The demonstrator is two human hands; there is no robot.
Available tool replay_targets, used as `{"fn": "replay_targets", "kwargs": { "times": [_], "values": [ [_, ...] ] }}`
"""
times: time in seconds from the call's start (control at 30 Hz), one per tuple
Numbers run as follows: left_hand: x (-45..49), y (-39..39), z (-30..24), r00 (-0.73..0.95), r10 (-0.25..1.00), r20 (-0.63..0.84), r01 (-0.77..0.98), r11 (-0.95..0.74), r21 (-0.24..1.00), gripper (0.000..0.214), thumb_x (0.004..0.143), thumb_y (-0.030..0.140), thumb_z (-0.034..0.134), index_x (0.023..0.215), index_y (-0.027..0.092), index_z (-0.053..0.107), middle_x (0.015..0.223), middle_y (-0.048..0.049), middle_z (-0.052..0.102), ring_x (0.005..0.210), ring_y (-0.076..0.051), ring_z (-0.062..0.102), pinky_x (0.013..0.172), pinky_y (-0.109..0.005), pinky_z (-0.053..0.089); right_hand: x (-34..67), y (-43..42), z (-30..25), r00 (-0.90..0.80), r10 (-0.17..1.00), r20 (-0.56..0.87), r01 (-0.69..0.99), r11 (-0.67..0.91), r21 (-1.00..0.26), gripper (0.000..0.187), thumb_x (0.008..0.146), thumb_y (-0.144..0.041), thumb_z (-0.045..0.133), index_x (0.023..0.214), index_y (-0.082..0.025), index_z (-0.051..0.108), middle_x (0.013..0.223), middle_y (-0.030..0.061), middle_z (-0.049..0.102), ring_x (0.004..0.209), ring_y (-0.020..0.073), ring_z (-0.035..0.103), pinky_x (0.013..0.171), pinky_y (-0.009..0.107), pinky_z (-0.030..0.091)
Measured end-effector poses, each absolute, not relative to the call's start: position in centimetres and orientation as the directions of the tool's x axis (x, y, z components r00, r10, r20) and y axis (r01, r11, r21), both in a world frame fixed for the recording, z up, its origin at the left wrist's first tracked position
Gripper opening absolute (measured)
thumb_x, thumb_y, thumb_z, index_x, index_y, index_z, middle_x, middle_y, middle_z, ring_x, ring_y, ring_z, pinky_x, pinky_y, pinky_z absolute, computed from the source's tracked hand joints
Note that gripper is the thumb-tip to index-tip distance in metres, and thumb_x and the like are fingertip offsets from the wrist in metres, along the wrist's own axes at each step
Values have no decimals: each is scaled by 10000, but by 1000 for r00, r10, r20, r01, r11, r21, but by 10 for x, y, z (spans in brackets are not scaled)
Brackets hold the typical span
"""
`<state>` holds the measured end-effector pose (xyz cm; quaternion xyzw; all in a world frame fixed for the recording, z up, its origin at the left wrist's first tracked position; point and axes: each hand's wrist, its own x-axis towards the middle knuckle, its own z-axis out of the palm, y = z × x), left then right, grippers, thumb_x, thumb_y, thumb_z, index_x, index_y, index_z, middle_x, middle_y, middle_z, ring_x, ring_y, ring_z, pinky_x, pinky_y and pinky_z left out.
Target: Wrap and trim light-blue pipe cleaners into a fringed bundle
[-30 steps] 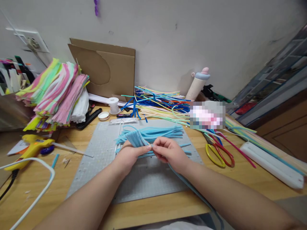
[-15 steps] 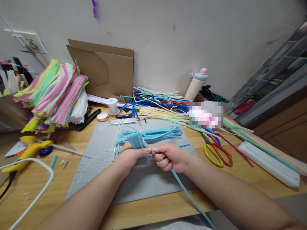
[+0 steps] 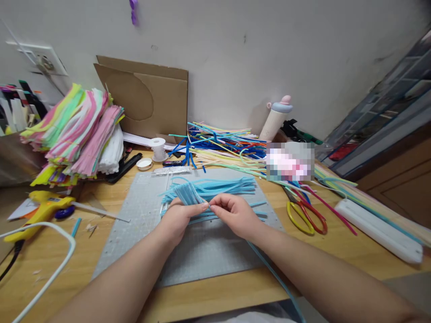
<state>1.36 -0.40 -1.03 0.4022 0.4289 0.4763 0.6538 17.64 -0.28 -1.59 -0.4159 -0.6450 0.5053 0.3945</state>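
My left hand [image 3: 178, 220] is closed round a flat, side-by-side band of light-blue pipe cleaners [image 3: 187, 194], its thumb pressed along the near edge. Thumb and forefinger of my right hand [image 3: 237, 216] pinch together at the band's right end, touching the left thumb tip; what lies between them is too small to make out clearly. One long light-blue strand [image 3: 278, 279] runs from under the right wrist over the table's front edge. Behind the hands, a pile of loose light-blue pipe cleaners [image 3: 232, 185] lies on the grey cutting mat [image 3: 222, 258].
Scissors [image 3: 305, 217] with yellow and red handles and a white power strip [image 3: 379, 231] lie to the right. On the left are a yellow glue gun [image 3: 45, 206] and stacked pastel pipe cleaners [image 3: 79, 130]. A bottle [image 3: 274, 120] and cardboard [image 3: 164, 101] stand behind.
My right hand has turned and uncurled from a fist into a fingertip pinch beside the left thumb. The long strand has slid right, under the wrist. The left hand barely moved.
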Motion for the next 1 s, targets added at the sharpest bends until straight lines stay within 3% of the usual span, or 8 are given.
{"fn": "replay_targets", "kwargs": {
  "times": [0.13, 0.23, 0.33, 0.53, 0.7, 0.87, 0.93, 1.0],
  "values": [
    [12, -4, -11, 230, 960, -160, -266, 220, 938, 79, 611, 205, 753, 643, 154, 703, 647, -12, 676, 664, -166, 594, 714, -284, 440, 177, -4, -12, -481, 865, -145, -30, -181, -983, 235, 770, -393, 611, 797, -161, 581, 492, -85, 377, 427, 56, 282, 412, 190, 226],
    [12, -3, -10, 281, 952, -122, -280, 203, 938, 98, 645, 215, 726, 592, 152, 673, 623, -13, 653, 640, -159, 576, 704, -283, 432, 181, -3, -11, -668, 685, -292, -123, -488, -864, 229, 774, -389, 618, 798, -181, 526, 493, -112, 277, 396, 38, 117, 358, 171, 76],
    [12, -3, -9, 266, 956, -124, -288, 202, 936, 94, 637, 222, 734, 611, 157, 671, 626, -8, 644, 632, -156, 566, 691, -280, 425, 183, -3, -9, -754, 569, -327, -153, -637, -756, 204, 778, -359, 612, 808, -191, 498, 502, -118, 246, 401, 34, 75, 347, 154, 42],
    [14, -1, -14, 91, 979, -184, -271, 202, 941, 157, 558, 229, 778, 561, 160, 637, 579, 12, 610, 573, -133, 518, 637, -268, 399, 175, -11, -5, -488, 816, -309, -176, -439, -881, 282, 733, -367, 656, 725, -212, 420, 414, -135, 284, 335, 27, 132, 317, 140, 85],
    [14, -3, -6, 113, 984, -141, -309, 170, 936, 160, 575, 218, 756, 538, 161, 611, 540, 26, 545, 569, -125, 479, 639, -264, 388, 176, -5, -7, -364, 868, -338, -232, -436, -870, 305, 674, -361, 660, 720, -222, 392, 412, -144, 266, 326, 22, 118, 317, 141, 77],
    [11, -7, 7, 154, 987, -39, -312, 86, 946, 113, 624, 239, 732, 651, 166, 650, 665, -2, 588, 685, -160, 524, 715, -281, 396, 189, 17, -14, -177, 927, -330, -227, -365, -903, 266, 656, -315, 628, 721, -221, 388, 428, -140, 267, 328, 25, 142, 332, 146, 81],
    [11, -8, 7, 216, 973, -75, -263, 133, 956, 123, 616, 247, 739, 643, 163, 653, 657, -7, 597, 688, -169, 536, 717, -284, 395, 191, 19, -16, -216, 932, -291, -114, -320, -940, 206, 694, -314, 623, 753, -212, 454, 431, -128, 308, 330, 37, 200, 336, 155, 155],
    [12, -9, 5, 281, 954, -109, -243, 181, 953, 119, 615, 245, 738, 643, 163, 656, 652, -10, 603, 701, -177, 545, 719, -285, 398, 189, 17, -18, -252, 955, -158, 83, -142, -986, 158, 746, -333, 607, 791, -195, 544, 495, -75, 457, 413, 79, 400, 421, 200, 348]
  ]
}}
